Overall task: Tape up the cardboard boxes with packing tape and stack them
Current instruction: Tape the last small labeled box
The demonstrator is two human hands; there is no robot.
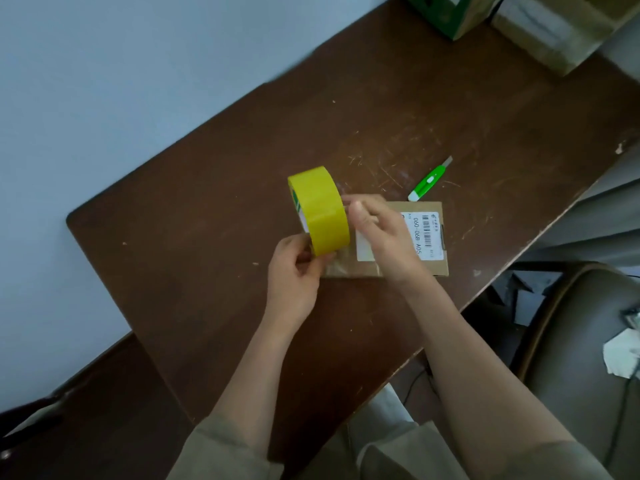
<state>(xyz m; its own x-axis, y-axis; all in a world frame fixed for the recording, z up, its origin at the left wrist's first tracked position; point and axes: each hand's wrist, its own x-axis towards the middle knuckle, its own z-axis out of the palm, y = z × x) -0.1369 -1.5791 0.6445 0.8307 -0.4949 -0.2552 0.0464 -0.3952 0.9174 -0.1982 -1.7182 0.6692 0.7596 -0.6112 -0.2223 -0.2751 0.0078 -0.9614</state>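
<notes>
- My left hand (294, 271) has the yellow tape roll (318, 211) pinched at its bottom edge, fingers curled round the rim, roll standing up on edge just off the left end of the box.
- My right hand (379, 233) is over the box with fingers bent, fingertips up against the side of the roll. Looks like I'm pinching the loose tape end, but honestly the tape is see-through so I can't tell for sure.
- The small flat cardboard box (434, 265) lies on the brown desk (207, 237), toward the near right edge, with a white barcode label (424, 235) on top.
- Green and white box cutter (429, 180) sits on the desk just behind the box, not touching it.
- More boxes at the far right corner: a green one (446, 15) and a plain cardboard one (554, 29).
</notes>
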